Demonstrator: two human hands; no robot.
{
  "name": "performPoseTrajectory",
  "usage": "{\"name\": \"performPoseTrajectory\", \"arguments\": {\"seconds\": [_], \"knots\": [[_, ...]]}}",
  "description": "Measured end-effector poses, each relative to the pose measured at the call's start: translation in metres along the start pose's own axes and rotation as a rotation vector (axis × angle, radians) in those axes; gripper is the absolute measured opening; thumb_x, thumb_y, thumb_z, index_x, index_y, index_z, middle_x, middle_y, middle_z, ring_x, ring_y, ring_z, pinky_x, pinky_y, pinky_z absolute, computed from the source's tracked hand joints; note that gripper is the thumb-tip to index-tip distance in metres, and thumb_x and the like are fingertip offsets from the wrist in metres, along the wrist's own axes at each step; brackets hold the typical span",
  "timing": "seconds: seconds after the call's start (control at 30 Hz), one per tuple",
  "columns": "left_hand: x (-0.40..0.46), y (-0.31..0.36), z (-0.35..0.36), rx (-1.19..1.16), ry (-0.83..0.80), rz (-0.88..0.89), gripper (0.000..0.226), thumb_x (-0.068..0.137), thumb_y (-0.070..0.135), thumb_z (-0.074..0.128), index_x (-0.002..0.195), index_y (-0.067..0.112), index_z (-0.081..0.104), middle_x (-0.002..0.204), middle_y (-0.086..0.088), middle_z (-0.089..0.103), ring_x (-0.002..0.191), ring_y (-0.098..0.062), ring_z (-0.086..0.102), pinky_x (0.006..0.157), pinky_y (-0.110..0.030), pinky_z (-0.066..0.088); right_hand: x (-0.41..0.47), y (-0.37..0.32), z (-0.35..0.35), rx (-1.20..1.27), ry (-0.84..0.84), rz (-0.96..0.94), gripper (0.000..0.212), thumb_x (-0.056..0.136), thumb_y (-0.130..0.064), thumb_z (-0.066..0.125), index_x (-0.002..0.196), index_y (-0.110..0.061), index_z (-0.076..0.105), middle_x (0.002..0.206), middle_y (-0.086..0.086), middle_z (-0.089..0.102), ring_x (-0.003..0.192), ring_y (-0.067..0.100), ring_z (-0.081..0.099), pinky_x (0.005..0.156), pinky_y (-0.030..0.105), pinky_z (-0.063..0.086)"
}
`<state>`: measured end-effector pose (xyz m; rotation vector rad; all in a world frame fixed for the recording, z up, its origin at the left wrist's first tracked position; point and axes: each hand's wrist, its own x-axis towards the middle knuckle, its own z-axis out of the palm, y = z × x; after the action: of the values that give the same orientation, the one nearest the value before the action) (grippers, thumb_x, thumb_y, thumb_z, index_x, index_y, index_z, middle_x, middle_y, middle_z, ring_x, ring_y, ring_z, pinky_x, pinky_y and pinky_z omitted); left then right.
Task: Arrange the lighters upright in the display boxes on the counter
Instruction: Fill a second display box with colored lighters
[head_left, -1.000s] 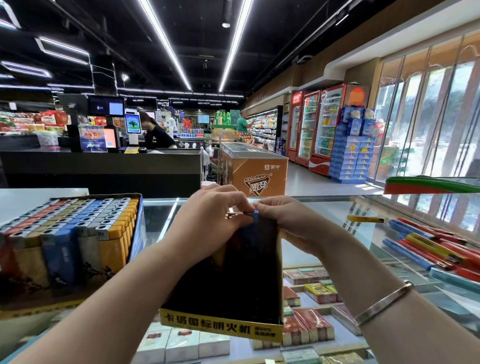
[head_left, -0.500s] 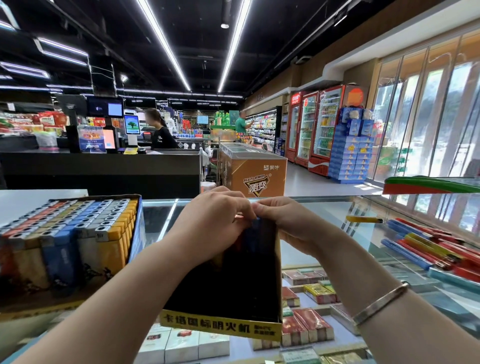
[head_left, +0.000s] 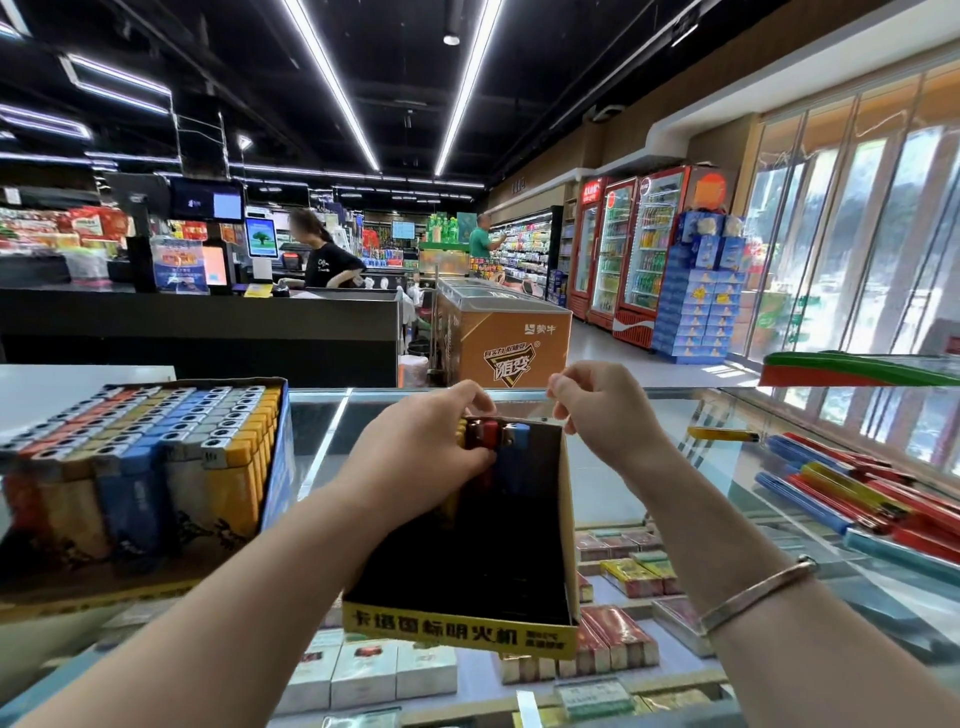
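Note:
A dark display box (head_left: 467, 587) with a yellow front strip stands on the glass counter (head_left: 649, 415) in front of me. A few lighters (head_left: 496, 436), red, yellow and blue, stand upright against its far wall. My left hand (head_left: 421, 462) curls round those lighters at the box's back left. My right hand (head_left: 602, 410) hovers just above the far right corner of the box, fingers curled, holding nothing that I can see. A second display box (head_left: 140, 483), packed full of upright lighters, stands to the left.
Loose lighters (head_left: 852, 493) in red, blue and yellow lie in a heap on the glass at the right, one yellow one (head_left: 722, 434) apart. Cigarette packs (head_left: 623, 634) show under the glass. Behind are a black checkout counter (head_left: 208, 327), a person and a freezer chest.
My hands were pinched together over the box's far edge. Now they have parted: the right hand has lifted away to the right, and the left hand stays on the lighters, which now show.

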<state>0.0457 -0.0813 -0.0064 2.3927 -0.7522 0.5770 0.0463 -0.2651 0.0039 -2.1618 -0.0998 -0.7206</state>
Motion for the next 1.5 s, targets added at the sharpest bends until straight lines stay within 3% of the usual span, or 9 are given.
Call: {"name": "performPoseTrajectory", "arguments": {"seconds": [0.2, 0.37, 0.67, 0.8, 1.03, 1.17, 1.27, 1.4, 1.5], "knots": [[0.008, 0.002, -0.002, -0.497, -0.201, -0.109, 0.044, 0.07, 0.027, 0.077, 0.098, 0.039, 0.045, 0.102, 0.021, 0.051, 0.094, 0.009, 0.046, 0.069, -0.011, 0.036, -0.004, 0.011, -0.008, -0.088, 0.085, 0.087, 0.025, 0.093, -0.022, 0.05, 0.082, -0.005, 0.065, 0.075, 0.01, 0.064, 0.076, 0.028, 0.06, 0.075, 0.044, 0.05], [0.006, -0.002, -0.012, -0.739, -0.361, -0.218, 0.068, 0.065, 0.022, 0.08, 0.122, 0.028, 0.042, 0.109, 0.018, 0.044, 0.1, -0.007, 0.051, 0.068, -0.013, 0.048, -0.014, 0.033, -0.047, -0.316, 0.103, 0.149, 0.023, 0.09, -0.016, 0.05, 0.082, 0.001, 0.064, 0.079, 0.019, 0.065, 0.077, 0.034, 0.061, 0.07, 0.04, 0.049], [-0.007, 0.024, 0.02, -0.769, -0.086, -0.268, 0.07, 0.066, 0.027, 0.081, 0.123, 0.022, 0.04, 0.12, -0.001, 0.05, 0.107, -0.019, 0.054, 0.096, -0.04, 0.046, -0.04, 0.062, -0.139, -1.059, -0.22, 0.432, 0.023, 0.093, -0.024, 0.05, 0.072, -0.016, 0.043, 0.069, -0.001, 0.042, 0.068, 0.019, 0.047, 0.063, 0.028, 0.038], [-0.006, 0.022, 0.022, -0.893, -0.128, -0.308, 0.082, 0.061, 0.022, 0.082, 0.125, 0.027, 0.031, 0.107, 0.002, 0.05, 0.106, -0.021, 0.055, 0.09, -0.036, 0.049, -0.053, 0.066, -0.153, -1.261, -0.411, 0.526, 0.02, 0.092, -0.019, 0.05, 0.107, -0.01, 0.058, 0.074, -0.003, 0.046, 0.077, 0.016, 0.05, 0.069, 0.025, 0.039], [-0.006, 0.025, 0.031, -0.901, -0.121, -0.306, 0.09, 0.068, 0.017, 0.08, 0.134, 0.033, 0.021, 0.096, 0.01, 0.042, 0.095, -0.014, 0.051, 0.069, -0.02, 0.045, -0.057, 0.071, -0.157, -1.161, -0.491, 0.512, 0.01, 0.092, -0.01, 0.046, 0.099, -0.012, 0.052, 0.075, -0.004, 0.046, 0.067, 0.008, 0.043, 0.053, 0.02, 0.029], [-0.005, 0.025, 0.031, -0.874, -0.12, -0.309, 0.088, 0.071, 0.019, 0.078, 0.136, 0.031, 0.021, 0.104, 0.005, 0.042, 0.097, -0.015, 0.049, 0.063, -0.015, 0.041, -0.051, 0.084, -0.16, -0.982, -0.243, 0.452, 0.015, 0.093, -0.008, 0.047, 0.08, -0.015, 0.05, 0.07, -0.001, 0.048, 0.064, 0.011, 0.045, 0.054, 0.022, 0.032], [-0.005, 0.026, 0.031, -0.838, -0.12, -0.294, 0.087, 0.072, 0.021, 0.077, 0.137, 0.029, 0.02, 0.105, 0.005, 0.042, 0.098, -0.015, 0.05, 0.064, -0.014, 0.041, -0.049, 0.091, -0.164, -0.858, -0.01, 0.452, 0.018, 0.094, -0.006, 0.042, 0.102, -0.014, 0.056, 0.083, 0.005, 0.054, 0.073, 0.02, 0.049, 0.064, 0.027, 0.038], [-0.004, 0.024, 0.031, -0.815, -0.109, -0.29, 0.087, 0.072, 0.021, 0.077, 0.138, 0.027, 0.02, 0.103, 0.006, 0.043, 0.1, -0.016, 0.051, 0.075, -0.021, 0.043, -0.046, 0.095, -0.16, -0.868, -0.021, 0.496, 0.028, 0.098, -0.013, 0.038, 0.121, -0.014, 0.054, 0.107, 0.012, 0.059, 0.091, 0.027, 0.051, 0.074, 0.031, 0.042], [-0.004, 0.024, 0.031, -0.799, -0.106, -0.281, 0.085, 0.073, 0.021, 0.077, 0.137, 0.028, 0.021, 0.093, 0.015, 0.041, 0.086, -0.005, 0.051, 0.063, -0.012, 0.04, -0.041, 0.1, -0.154, -0.872, -0.063, 0.541, 0.015, 0.097, -0.014, 0.039, 0.095, -0.016, 0.055, 0.113, 0.019, 0.058, 0.101, 0.031, 0.052, 0.071, 0.031, 0.039]]}}
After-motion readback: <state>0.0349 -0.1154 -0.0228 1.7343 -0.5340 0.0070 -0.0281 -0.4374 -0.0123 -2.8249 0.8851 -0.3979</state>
